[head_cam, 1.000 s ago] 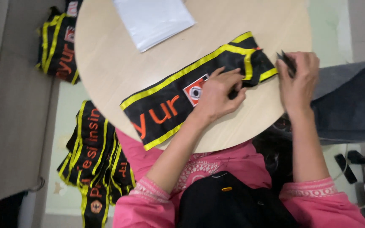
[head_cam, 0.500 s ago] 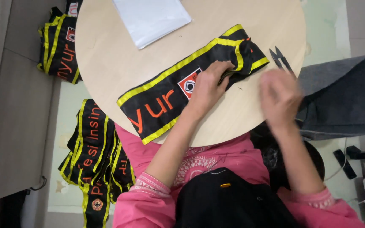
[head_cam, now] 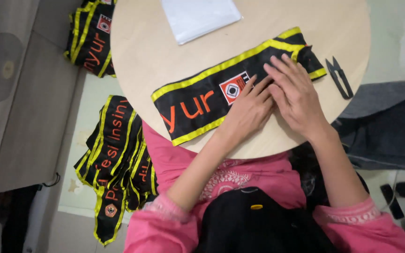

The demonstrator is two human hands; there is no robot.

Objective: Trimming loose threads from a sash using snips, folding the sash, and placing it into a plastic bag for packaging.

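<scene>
The left hand (head_cam: 248,112) lies flat and open on the black sash (head_cam: 221,86), with its fingers stretched out and pressing down on the cloth; it grips nothing. The right hand (head_cam: 296,96) lies flat and open too, right beside the left hand and touching it, with its fingertips (head_cam: 277,65) on the sash near the folded end. It holds nothing either. Both arms come out of pink sleeves (head_cam: 165,220) at the bottom of the view. The sash is a long black strip with yellow edges, orange letters and a small white square badge with a red border. It lies slanted across the round, light wooden counter (head_cam: 165,56), low on the left and higher on the right, and its right end is folded over. Just to the right of that folded end, near the edge of the counter, lies a small pair of black thread snips (head_cam: 341,77), apart from both hands. Farther back on the counter lies a flat white bag (head_cam: 200,16), well apart from the sash. On the floor to the left of the counter is a pile of more black and yellow sashes (head_cam: 118,159), and another pile (head_cam: 92,37) sits farther up by the counter's edge.
</scene>
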